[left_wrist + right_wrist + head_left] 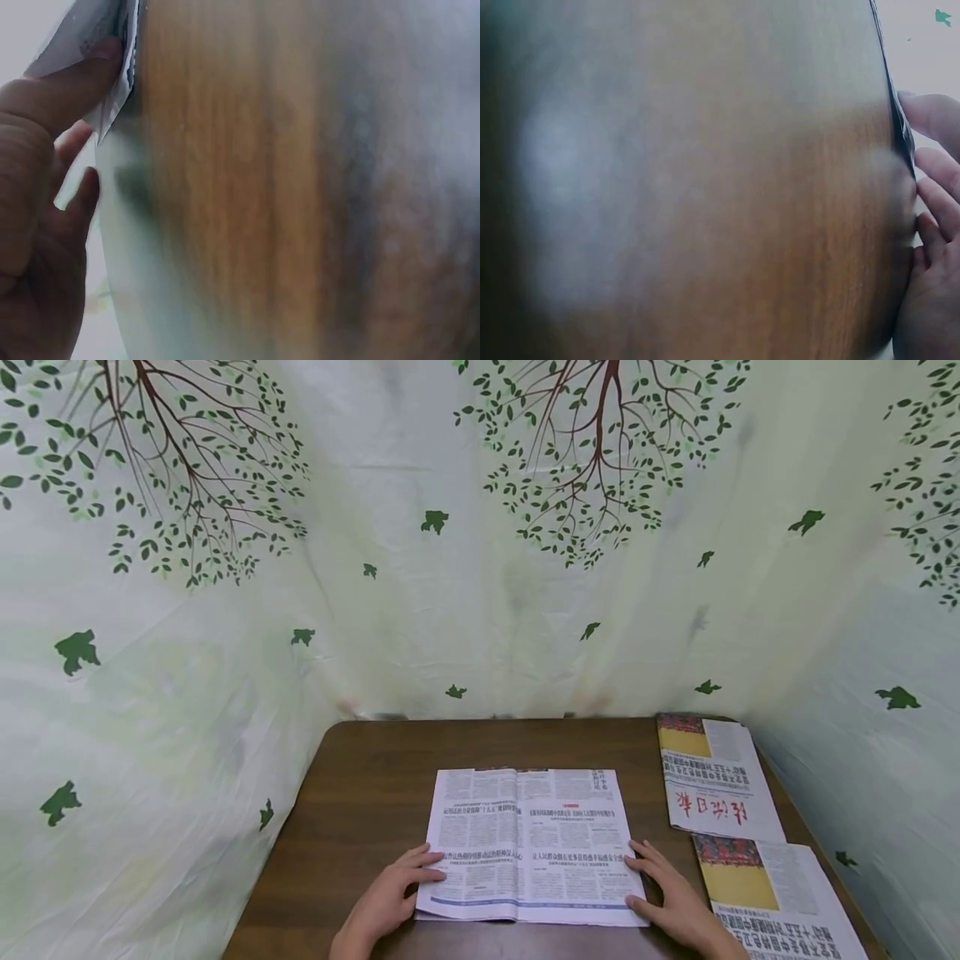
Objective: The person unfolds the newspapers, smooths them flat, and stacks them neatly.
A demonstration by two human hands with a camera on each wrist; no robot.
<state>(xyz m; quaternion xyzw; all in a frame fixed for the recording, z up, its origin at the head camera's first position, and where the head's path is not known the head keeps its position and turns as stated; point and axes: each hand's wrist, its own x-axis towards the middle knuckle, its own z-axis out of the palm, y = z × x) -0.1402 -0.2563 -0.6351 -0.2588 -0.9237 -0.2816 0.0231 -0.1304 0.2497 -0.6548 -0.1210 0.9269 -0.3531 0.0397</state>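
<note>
An open newspaper (480,827) lies on the brown wooden table, its two pages spread with a fold down the middle. Along its left edge my left hand (392,893) touches the lower part of the page with thumb and fingers extended. The left wrist view shows that thumb against a corner of the paper (112,97). At the opposite edge, my right hand (675,897) rests its fingertips and thumb on the right page's margin. In the right wrist view, the right hand (934,225) meets the thin paper edge, seen nearly side-on.
Two folded newspapers with red and yellow pictures lie on the right: one at the far corner (720,777), one nearer (780,893), partly out of frame. The brown table (360,793) has a curtain (517,635) with printed leaves around it.
</note>
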